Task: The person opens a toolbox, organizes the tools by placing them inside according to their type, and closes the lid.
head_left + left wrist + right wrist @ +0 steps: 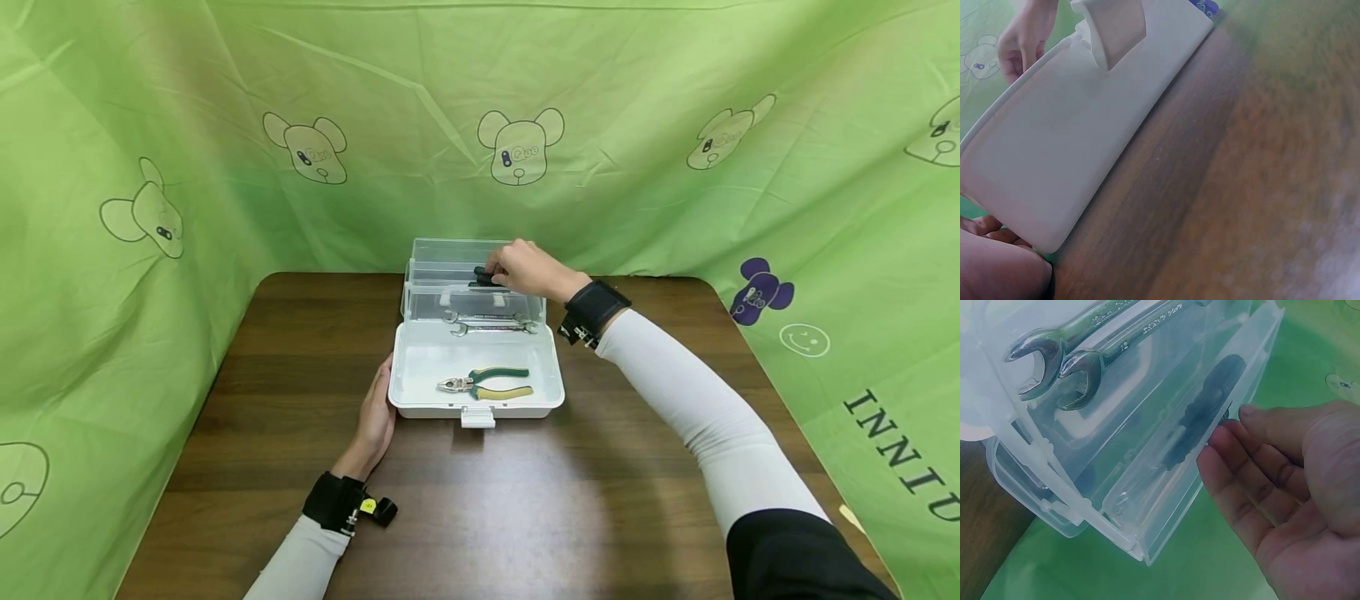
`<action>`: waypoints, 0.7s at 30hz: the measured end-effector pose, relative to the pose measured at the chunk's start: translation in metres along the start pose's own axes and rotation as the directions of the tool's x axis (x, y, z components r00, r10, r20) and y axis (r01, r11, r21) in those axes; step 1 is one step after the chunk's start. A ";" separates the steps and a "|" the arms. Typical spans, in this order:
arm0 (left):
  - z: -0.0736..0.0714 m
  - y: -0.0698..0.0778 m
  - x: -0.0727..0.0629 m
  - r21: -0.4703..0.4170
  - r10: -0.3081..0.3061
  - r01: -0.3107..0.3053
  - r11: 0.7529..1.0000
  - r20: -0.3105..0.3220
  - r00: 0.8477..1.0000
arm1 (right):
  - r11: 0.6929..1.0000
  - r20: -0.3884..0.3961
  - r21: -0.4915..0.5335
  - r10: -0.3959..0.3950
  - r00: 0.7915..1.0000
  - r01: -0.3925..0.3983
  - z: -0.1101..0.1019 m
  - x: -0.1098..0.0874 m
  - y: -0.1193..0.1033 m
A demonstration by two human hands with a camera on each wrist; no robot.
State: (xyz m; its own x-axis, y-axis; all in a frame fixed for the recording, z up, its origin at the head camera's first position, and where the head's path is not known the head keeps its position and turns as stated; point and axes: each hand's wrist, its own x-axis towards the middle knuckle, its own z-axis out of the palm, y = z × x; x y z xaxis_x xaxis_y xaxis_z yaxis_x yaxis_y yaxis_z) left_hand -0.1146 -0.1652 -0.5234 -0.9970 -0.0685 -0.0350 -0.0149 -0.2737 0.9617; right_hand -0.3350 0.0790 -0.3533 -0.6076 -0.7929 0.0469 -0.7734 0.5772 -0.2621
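Note:
A white toolbox (403, 400) stands with its clear trays (423, 302) raised behind it. Combination pliers (501, 393) with green and yellow handles lie on its floor. Two open-ended wrenches (491, 328) lie in the lower tray, large and close in the right wrist view. Above the upper tray my right hand (528, 268) pinches a dark bit at the end of a black object (480, 273); its kind is blurred behind the cloudy plastic (1210, 403). My left hand (377, 417) rests along the box's left wall, fingers extended against it.
The box stands on a brown wooden table (300, 375), its white latch (477, 417) hanging at the front. A green cloth (420, 192) with printed bear heads hangs behind and along both sides, close to the raised trays.

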 end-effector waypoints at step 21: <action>0.000 0.001 -0.001 0.003 -0.005 0.005 1.000 -0.001 1.000 | 0.993 -0.118 -0.015 0.115 0.986 -0.117 -0.018 -0.014 0.021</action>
State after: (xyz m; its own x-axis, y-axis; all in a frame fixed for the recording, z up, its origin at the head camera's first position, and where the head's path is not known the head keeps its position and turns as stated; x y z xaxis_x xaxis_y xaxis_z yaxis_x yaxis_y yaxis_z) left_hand -0.1137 -0.1651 -0.5219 -0.9969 -0.0682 -0.0403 -0.0204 -0.2709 0.9624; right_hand -0.3462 0.1055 -0.3425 -0.7092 -0.6929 0.1300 -0.6996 0.6690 -0.2509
